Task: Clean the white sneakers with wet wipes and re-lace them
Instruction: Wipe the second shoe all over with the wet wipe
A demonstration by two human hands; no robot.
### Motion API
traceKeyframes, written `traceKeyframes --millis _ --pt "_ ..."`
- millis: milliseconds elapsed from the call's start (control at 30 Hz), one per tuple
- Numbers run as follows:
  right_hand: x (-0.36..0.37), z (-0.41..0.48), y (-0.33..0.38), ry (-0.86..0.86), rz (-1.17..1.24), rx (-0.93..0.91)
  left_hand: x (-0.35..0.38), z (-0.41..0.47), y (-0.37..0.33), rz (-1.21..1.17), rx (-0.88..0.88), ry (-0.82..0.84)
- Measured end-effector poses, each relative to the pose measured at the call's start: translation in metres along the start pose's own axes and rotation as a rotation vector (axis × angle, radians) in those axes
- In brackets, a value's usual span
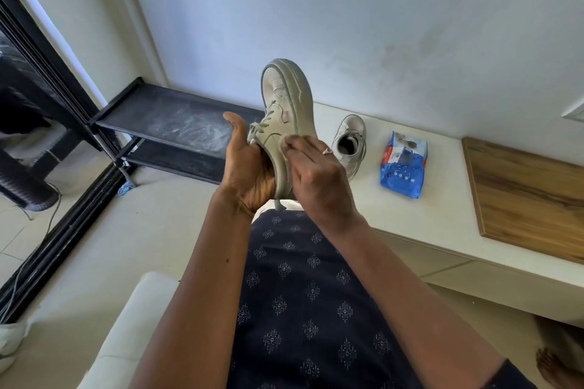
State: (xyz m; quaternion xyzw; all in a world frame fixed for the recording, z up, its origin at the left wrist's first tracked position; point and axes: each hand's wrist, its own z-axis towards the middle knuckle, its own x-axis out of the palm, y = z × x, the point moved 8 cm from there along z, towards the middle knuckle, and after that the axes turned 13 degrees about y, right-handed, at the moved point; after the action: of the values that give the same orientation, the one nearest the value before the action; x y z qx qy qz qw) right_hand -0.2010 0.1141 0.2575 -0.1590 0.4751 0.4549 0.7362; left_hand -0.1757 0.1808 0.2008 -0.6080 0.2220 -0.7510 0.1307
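The scene was lit brightly and evenly by soft daylight, which appeared to enter through the black-framed door (63, 73) at the left of the frame. The wall (347, 9) across the upper half was rendered a cool bluish white, with faint smudged patches toward the upper right. Only weak, soft-edged shadows were cast; a darker one was seen beneath the white bench (410, 224) at the lower right. A pale sheen was caught on the black shelf (177, 117). Straight lines were bowed toward the edges by the wide lens. The sneaker (286, 110) at centre was kept fairly sharp, while the corners were softened.
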Motion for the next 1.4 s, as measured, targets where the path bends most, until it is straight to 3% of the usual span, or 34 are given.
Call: traceKeyframes --millis 400,600,700,1000,1400 --pt "0.017 -0.041 0.017 0.007 -0.008 -0.208 -0.023 -0.008 -0.002 0.028 0.013 -0.171" --pt "0.009 0.007 -0.01 -0.009 0.012 -0.033 0.003 -0.005 0.005 0.071 -0.093 -0.062" --pt "-0.013 0.034 -0.024 -0.067 -0.061 0.018 0.012 -0.004 0.008 0.207 -0.123 -0.076" --pt "-0.044 0.068 -0.057 -0.206 -0.057 0.117 0.008 -0.008 -0.003 0.644 -0.215 -0.355" --pt "-0.028 0.057 -0.051 -0.17 -0.051 0.142 0.008 -0.01 -0.017 0.817 -0.258 -0.4"
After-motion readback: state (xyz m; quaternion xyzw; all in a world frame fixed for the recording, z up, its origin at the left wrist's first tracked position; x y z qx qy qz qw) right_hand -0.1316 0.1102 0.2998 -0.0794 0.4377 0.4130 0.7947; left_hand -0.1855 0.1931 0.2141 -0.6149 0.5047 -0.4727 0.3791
